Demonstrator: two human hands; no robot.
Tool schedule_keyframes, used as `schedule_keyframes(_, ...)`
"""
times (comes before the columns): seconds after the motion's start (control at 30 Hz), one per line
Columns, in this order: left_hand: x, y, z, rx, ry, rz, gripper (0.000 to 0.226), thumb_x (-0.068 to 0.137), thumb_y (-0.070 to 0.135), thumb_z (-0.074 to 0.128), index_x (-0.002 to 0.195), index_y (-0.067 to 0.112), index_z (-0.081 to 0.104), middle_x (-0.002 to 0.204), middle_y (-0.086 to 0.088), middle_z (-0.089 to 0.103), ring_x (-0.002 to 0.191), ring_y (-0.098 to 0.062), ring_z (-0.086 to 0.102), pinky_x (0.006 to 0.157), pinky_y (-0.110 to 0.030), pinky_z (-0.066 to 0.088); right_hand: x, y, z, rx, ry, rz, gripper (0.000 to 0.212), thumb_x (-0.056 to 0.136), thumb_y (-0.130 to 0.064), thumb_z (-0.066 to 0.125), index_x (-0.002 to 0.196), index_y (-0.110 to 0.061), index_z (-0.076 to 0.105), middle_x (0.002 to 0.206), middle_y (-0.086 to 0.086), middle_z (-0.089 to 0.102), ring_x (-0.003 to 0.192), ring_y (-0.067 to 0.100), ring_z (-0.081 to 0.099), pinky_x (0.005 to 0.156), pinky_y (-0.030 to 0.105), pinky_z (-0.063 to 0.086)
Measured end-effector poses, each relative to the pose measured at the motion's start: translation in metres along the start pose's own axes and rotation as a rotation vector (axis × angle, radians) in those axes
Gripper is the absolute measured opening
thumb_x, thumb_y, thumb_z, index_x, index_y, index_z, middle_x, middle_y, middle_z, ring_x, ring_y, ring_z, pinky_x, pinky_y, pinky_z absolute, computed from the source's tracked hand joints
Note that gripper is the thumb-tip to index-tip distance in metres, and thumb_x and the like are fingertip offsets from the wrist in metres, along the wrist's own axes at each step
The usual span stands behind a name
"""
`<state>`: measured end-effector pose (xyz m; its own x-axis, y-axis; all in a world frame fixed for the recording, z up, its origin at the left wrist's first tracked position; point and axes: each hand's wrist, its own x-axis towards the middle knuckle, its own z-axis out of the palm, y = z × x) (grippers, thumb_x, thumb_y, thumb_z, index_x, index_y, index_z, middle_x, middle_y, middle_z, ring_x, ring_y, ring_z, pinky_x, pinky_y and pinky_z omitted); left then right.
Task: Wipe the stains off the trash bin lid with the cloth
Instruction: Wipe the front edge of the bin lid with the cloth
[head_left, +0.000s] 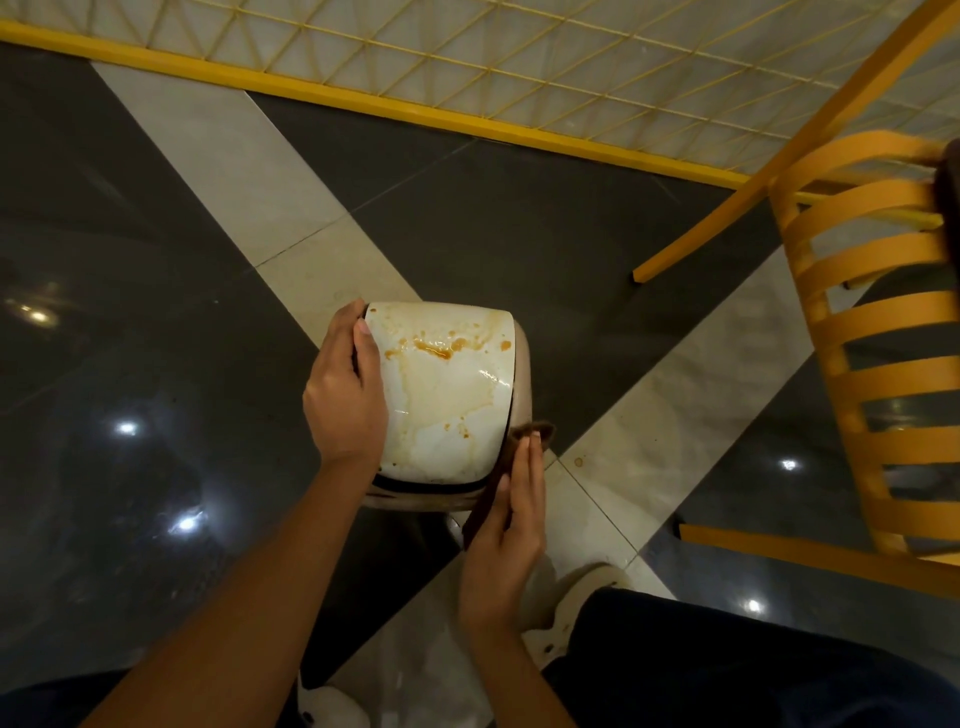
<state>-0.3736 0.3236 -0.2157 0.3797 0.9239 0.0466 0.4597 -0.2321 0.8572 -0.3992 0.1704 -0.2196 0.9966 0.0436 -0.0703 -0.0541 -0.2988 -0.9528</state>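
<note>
Hands (345, 395) (511, 519) on lid (447, 400) and, seemingly, cloth (540, 431)

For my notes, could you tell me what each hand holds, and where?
The left hand grips the trash bin lid by its left edge; the right hand presses the brown cloth flat against the lid's right side.

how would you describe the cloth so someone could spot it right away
Find the trash bin on the floor in the middle of the view, with its stained white lid. The cloth is the dark brown strip along the bin's right side, under the flat right hand. It is the only dark, soft thing against the pale bin.
</note>
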Motion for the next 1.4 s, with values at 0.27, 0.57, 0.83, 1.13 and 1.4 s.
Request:
schedule_keyframes(0.27,0.0,-0.001,0.001,-0.012,-0.001,-0.013,0.038,0.099,0.037,0.033,0.129,0.023,0.052,0.13,0.004,0.057,0.117,-0.013,0.054,0.097,-0.032,0.047,0.061,-0.027,0.008,-0.072,-0.132,-0.127,0.039,0.098,-0.009,0.04,0.134,-0.022,0.04,0.141,-0.011,0.04,0.129,-0.014,0.029,0.104,0.006,0.025)
schedule_keyframes(0.57,0.001,0.0,0.0,-0.004,-0.002,-0.01,0.038,0.099,0.036,0.034,0.129,0.022,0.053,0.129,0.003,0.058,0.117,-0.014,0.055,0.096,-0.03,0.046,0.054,-0.018,-0.001,-0.005,-0.072,-0.017,0.033,0.097,-0.014,0.042,0.127,-0.027,0.048,0.131,-0.015,0.048,0.122,-0.009,0.041,0.099,0.004,0.031)
schedule_keyframes(0.83,0.0,0.001,-0.001,-0.008,-0.002,-0.013,0.038,0.099,0.036,0.033,0.129,0.023,0.052,0.129,0.002,0.058,0.117,-0.015,0.055,0.097,-0.033,0.046,0.134,-0.038,0.011,-0.059,-0.27,0.157,0.033,0.098,-0.018,0.04,0.128,-0.017,0.053,0.124,0.0,0.058,0.114,0.014,0.053,0.102,0.037,0.043)
schedule_keyframes(1.13,0.0,0.001,0.0,-0.014,-0.001,-0.016,0.038,0.099,0.037,0.033,0.129,0.024,0.052,0.128,0.003,0.058,0.115,-0.014,0.056,0.095,-0.035,0.048,0.112,-0.033,0.007,-0.114,-0.199,-0.052,0.031,0.096,-0.014,0.044,0.126,-0.016,0.056,0.126,-0.004,0.057,0.115,0.002,0.048,0.097,0.009,0.036)
schedule_keyframes(1.4,-0.002,0.003,-0.001,0.002,-0.002,-0.026,0.037,0.099,0.035,0.034,0.13,0.023,0.052,0.13,0.003,0.057,0.116,-0.014,0.055,0.095,-0.029,0.045,0.158,-0.045,0.015,-0.19,-0.409,0.155,0.03,0.096,-0.012,0.045,0.122,-0.017,0.059,0.119,0.0,0.061,0.11,0.012,0.054,0.101,0.034,0.043)
